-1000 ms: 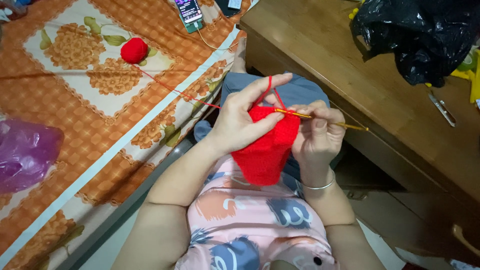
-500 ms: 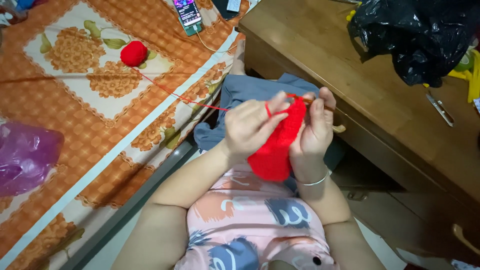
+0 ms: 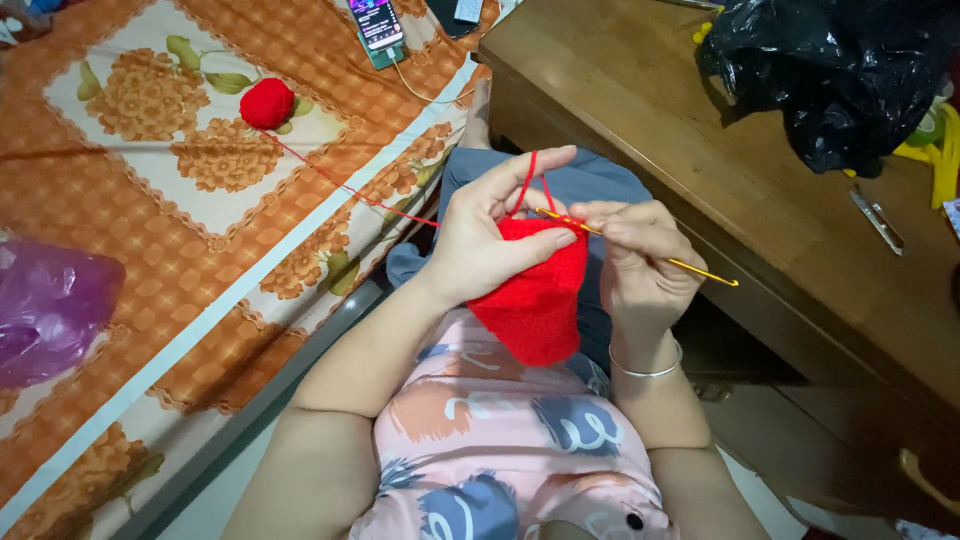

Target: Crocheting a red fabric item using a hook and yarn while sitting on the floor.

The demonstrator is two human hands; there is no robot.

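My left hand (image 3: 490,235) pinches the top edge of a red crocheted piece (image 3: 535,300) that hangs over my lap, with a loop of red yarn (image 3: 350,190) running over its raised forefinger. My right hand (image 3: 640,265) grips a thin gold crochet hook (image 3: 690,268), whose tip is at the top edge of the piece and whose handle points right. The yarn strand leads up and left across the bed to a red yarn ball (image 3: 267,103) lying on the orange flowered bedspread (image 3: 130,230). A silver bangle circles my right wrist.
A wooden table (image 3: 760,190) stands to the right, with a black plastic bag (image 3: 845,70) and a small metal tool (image 3: 877,222) on it. A phone (image 3: 375,25) with a lit screen lies at the bed's far edge. A purple plastic bag (image 3: 45,310) sits at the left.
My hands had drawn together around the piece half a second ago; now they have parted again, the hook handle sticks out to the right and my left forefinger is raised with yarn.
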